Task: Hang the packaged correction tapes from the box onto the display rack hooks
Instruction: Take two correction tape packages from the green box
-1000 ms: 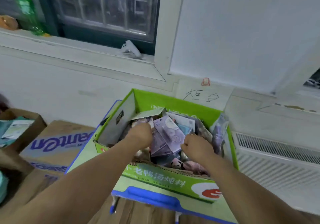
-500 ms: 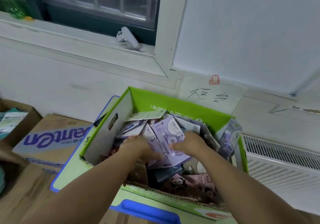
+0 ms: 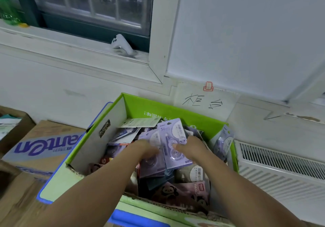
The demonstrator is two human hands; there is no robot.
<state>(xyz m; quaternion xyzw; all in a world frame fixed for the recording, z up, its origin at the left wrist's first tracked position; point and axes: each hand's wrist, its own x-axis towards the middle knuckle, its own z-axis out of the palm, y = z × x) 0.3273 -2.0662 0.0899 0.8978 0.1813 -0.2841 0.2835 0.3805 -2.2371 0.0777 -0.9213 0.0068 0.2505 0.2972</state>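
Green cardboard box with pale inner side walls stands open, flaps folded outward. Contents: a loose heap of carded blister packs, mostly lilac, with pink panda-printed packs at the near end and one lilac pack leaning against the right wall. Right hand pinches a lilac blister-packed correction tape at its right edge, thumb on the face; the pack stands raised above the heap, within the box. Left hand lies on the heap at that pack's left edge; its fingers are blurred, so any grip cannot be told. Closed brown carton with purple lettering sits just left of the box.
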